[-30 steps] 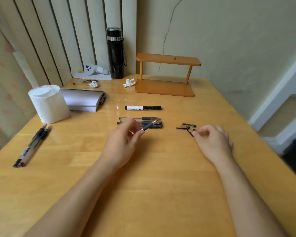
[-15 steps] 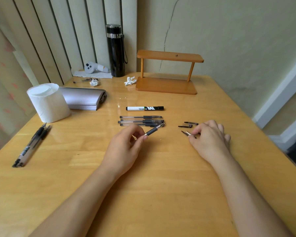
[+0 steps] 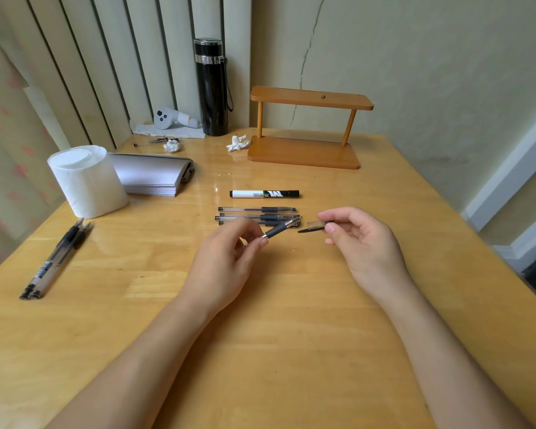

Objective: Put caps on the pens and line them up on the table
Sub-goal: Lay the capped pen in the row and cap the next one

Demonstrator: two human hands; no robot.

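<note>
My left hand (image 3: 229, 255) pinches an uncapped gel pen (image 3: 280, 228) with a dark grip, its tip pointing up and right. My right hand (image 3: 361, 239) holds a clear pen cap (image 3: 314, 226) with a black clip, its open end a short gap from the pen tip. Behind them a row of three capped gel pens (image 3: 257, 215) lies side by side on the wooden table (image 3: 291, 320). A black and white marker (image 3: 264, 194) lies parallel just beyond the row. Other loose caps are hidden behind my right hand.
Two more pens (image 3: 56, 258) lie at the table's left edge. A white paper roll (image 3: 85, 181) and a grey pouch (image 3: 153, 174) sit at back left. A black flask (image 3: 211, 88), a wooden shelf (image 3: 307, 131) and crumpled tissues (image 3: 237, 143) stand along the back.
My right hand has lifted a cap off the table and carried it left toward the pen tip. My left hand has shifted the pen slightly right and toward me.
</note>
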